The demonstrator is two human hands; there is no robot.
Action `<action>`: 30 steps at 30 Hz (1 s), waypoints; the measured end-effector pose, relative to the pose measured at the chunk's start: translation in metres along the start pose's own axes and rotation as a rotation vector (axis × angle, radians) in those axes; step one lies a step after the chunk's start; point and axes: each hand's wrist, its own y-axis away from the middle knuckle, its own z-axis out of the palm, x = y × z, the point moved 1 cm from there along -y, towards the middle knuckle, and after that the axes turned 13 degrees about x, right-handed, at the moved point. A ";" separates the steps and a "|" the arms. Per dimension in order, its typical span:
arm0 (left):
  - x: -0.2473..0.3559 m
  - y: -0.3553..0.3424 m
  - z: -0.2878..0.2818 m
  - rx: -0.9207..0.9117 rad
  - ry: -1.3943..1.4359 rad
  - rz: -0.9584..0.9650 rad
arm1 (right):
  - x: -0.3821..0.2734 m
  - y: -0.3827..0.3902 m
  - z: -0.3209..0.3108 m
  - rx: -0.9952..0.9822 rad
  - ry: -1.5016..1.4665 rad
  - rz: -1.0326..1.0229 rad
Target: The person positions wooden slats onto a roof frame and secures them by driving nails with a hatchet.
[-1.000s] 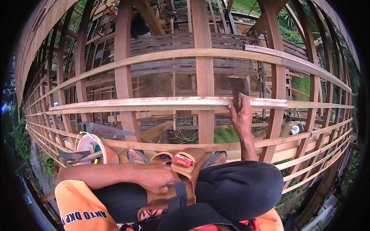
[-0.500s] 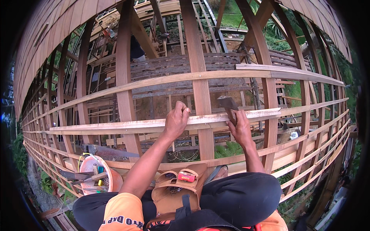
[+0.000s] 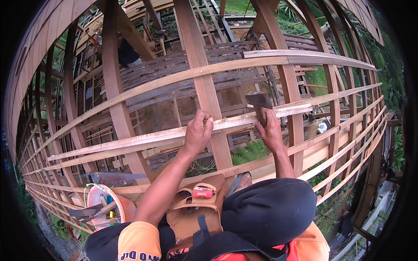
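Left hand [image 3: 199,134] has moved from pouch [image 3: 191,222] to batten [image 3: 237,121], at left edge of rafter [image 3: 205,93], fingers curled; hold unclear. Right hand [image 3: 270,129] grips hatchet [image 3: 260,100]. Batten crosses rafter; work now appears centred there.

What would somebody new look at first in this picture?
Probably the dark-headed tool in the right hand, right of centre over a pale wooden batten. Next, the red box in the brown tool pouch, at the lower middle, then the pinkish-orange bucket of tools at the lower left.
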 end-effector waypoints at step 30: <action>0.004 0.003 0.039 -0.024 0.161 0.113 | -0.090 -0.016 -0.058 -0.164 -0.083 -0.060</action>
